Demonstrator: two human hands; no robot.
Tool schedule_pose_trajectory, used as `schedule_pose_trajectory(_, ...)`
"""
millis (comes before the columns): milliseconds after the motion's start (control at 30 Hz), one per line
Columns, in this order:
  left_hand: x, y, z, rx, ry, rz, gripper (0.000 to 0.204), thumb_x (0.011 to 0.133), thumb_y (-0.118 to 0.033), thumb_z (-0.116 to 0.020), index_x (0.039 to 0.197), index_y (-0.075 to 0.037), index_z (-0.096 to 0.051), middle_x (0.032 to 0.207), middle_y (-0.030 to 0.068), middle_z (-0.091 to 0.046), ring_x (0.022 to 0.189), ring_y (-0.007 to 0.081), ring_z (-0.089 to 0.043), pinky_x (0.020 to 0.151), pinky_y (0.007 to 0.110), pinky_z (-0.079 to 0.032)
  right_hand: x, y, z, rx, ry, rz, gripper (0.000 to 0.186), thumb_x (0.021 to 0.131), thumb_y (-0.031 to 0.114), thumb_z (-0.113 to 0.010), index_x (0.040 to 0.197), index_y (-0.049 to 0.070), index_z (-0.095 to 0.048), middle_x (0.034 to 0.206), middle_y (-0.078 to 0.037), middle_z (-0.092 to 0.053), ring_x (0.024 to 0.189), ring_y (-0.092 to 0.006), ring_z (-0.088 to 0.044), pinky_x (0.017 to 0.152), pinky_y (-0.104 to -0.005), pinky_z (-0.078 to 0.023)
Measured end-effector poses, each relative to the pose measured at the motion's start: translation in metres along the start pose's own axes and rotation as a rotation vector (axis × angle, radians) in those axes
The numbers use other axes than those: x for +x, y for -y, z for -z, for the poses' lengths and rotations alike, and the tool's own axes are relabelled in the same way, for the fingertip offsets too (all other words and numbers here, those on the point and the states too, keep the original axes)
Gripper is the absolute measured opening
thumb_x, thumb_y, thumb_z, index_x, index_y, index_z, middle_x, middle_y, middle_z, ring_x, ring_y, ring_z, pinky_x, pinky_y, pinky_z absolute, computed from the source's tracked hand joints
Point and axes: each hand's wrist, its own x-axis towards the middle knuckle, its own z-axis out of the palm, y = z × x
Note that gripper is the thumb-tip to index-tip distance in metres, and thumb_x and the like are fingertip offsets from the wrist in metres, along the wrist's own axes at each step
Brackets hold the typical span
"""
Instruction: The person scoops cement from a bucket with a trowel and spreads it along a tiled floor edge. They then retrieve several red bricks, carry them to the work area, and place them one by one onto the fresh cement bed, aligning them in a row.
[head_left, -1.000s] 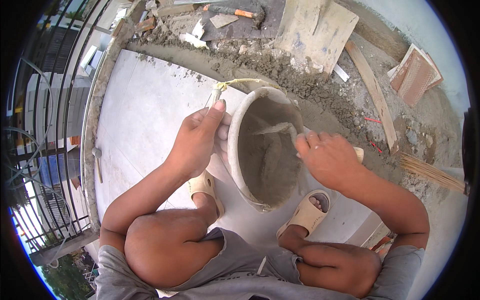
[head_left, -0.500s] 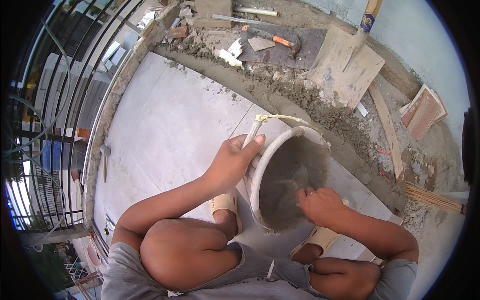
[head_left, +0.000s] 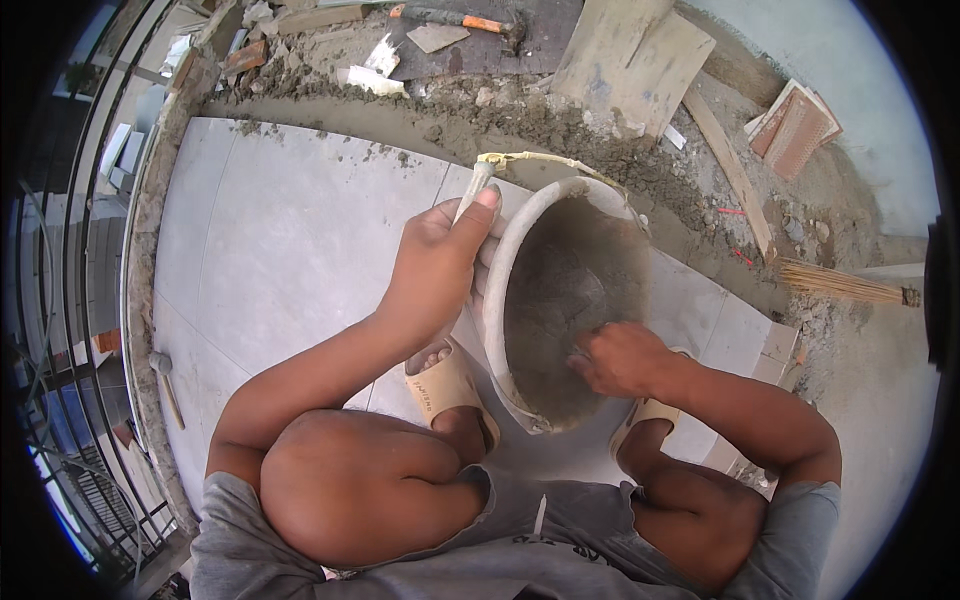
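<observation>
1. The tilted bucket [head_left: 497,300] is over the tiled floor [head_left: 290,230], with grey mud [head_left: 560,280] inside.
2. The left hand [head_left: 435,265] has its fingers around the handle [head_left: 474,190].
3. The right hand [head_left: 625,360] curls inside; I can't tell what it holds.

Grey shirt [head_left: 470,578], at six o'clock, with dark print; its short, plain sleeves [head_left: 238,532] lie at half past seven and four. Grey shorts [head_left: 570,510], just above, bear a pale drawstring [head_left: 540,515]. Chunky beige sandals [head_left: 445,384] occupy seven and four o'clock, the left strap darkly lettered.
</observation>
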Motion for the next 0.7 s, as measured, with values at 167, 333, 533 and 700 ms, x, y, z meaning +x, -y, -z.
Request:
schedule_pose_trajectory(167,-0.003,-0.007,0.027,-0.164,-0.057,-0.024,0.037,0.099,-0.036,-0.056,0.087,-0.001,-0.060,0.063,0.0041,-0.060,0.044,0.0094,-0.054,0.041,0.022,-0.044,0.014,0.030,0.021,0.480,0.209,-0.017,0.034,0.095,0.031,-0.057,0.084,0.000,-0.063,0.069,-0.013,-0.062,0.059,-0.0263,-0.061,0.059,-0.0381,-0.049)
schedule_pose_trajectory(333,-0.022,-0.025,0.116,-0.241,-0.135,-0.139,0.037,0.098,-0.037,-0.058,0.090,0.000,-0.061,0.068,0.0066,-0.063,0.046,0.0109,-0.057,0.039,0.024,-0.046,0.023,0.081,0.070,0.836,0.308,-0.213,0.031,0.098,0.030,-0.057,0.086,0.002,-0.062,0.067,-0.003,-0.058,0.056,-0.0095,-0.055,0.051,-0.0278,-0.044)
schedule_pose_trajectory(533,-0.033,-0.043,0.207,-0.217,-0.401,-0.365,0.036,0.099,-0.037,-0.055,0.089,-0.003,-0.059,0.067,0.0071,-0.063,0.047,0.0117,-0.059,0.038,0.024,-0.048,0.048,0.097,0.153,0.936,0.125,-0.183,0.023,0.095,0.022,-0.058,0.095,-0.001,-0.062,0.069,-0.005,-0.058,0.052,-0.0104,-0.054,0.045,-0.0256,-0.042)
schedule_pose_trajectory(700,-0.037,-0.043,0.283,-0.180,-0.609,-0.481,0.031,0.100,-0.033,-0.054,0.088,-0.004,-0.058,0.071,0.0074,-0.065,0.052,0.0110,-0.060,0.044,0.024,-0.051,0.096,0.074,0.201,0.946,-0.089,-0.217,0.030,0.089,0.017,-0.058,0.107,-0.008,-0.059,0.069,-0.009,-0.058,0.049,-0.0136,-0.054,0.042,-0.0289,-0.042)
